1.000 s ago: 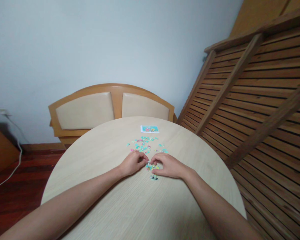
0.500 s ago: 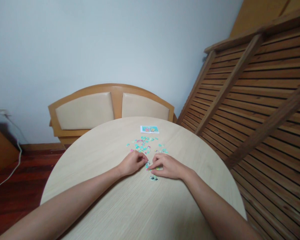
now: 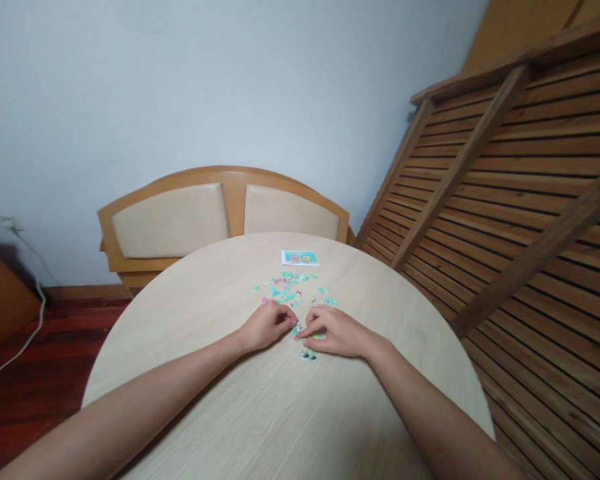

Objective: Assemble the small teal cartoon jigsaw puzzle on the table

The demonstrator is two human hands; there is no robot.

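Observation:
Small jigsaw puzzle pieces lie on a round pale wooden table. My left hand is closed in a pinch, with its fingertips at the upper edge of a small cluster of puzzle pieces. From the other side, my right hand grips this cluster between thumb and index finger; its fingers partly cover the pieces. Just nearer to me lies a small group of dark and pale green pieces, touched by neither hand.
Beyond my hands spreads a loose scatter of turquoise, pink and yellow pieces. Behind it lies a picture card. A padded wooden headboard stands against the wall, and a slatted wooden frame leans on the right.
Both hands stay almost where they were, at the same cluster. The whole view has shifted very slightly.

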